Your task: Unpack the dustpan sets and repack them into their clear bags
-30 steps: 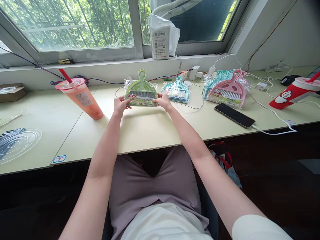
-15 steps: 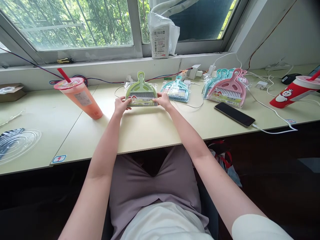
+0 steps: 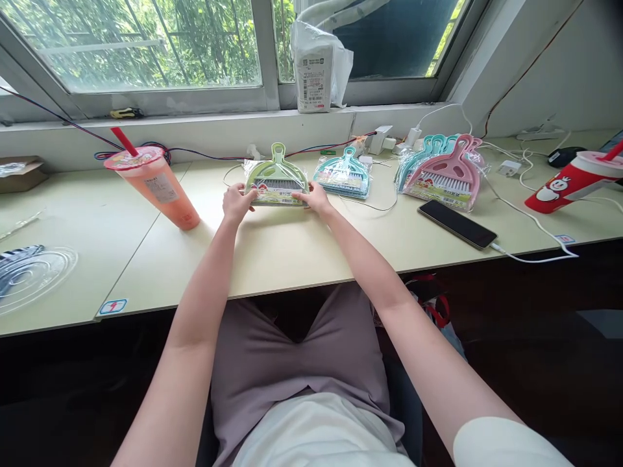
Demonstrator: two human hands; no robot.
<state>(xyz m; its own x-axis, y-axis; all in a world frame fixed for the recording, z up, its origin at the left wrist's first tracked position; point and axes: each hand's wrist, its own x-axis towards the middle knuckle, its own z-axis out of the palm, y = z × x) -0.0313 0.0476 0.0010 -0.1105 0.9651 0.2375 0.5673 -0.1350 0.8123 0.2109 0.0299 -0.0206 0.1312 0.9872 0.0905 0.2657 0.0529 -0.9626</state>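
A green dustpan and brush set (image 3: 277, 175) in clear wrap is between my hands near the back of the table, handle pointing to the window. My left hand (image 3: 237, 202) is closed on its lower left corner, thumb on the front. My right hand (image 3: 315, 196) grips the lower right corner the same way. Just right of it lie blue wrapped dustpan sets (image 3: 343, 175). Farther right is a pile with a pink dustpan set (image 3: 445, 175) in front and blue ones (image 3: 407, 155) behind.
A tall drink cup (image 3: 160, 188) stands to the left, beyond it a clear plastic lid (image 3: 46, 272). A black phone (image 3: 457, 224) on a white cable lies right, near a red cup (image 3: 567, 181). Chargers (image 3: 384, 139) and cables line the back. A wrapped packet (image 3: 314, 81) sits on the sill.
The green set's handle has tipped slightly lower, and my right thumb reaches farther across its front. Both hands keep their hold; the other things stay put.
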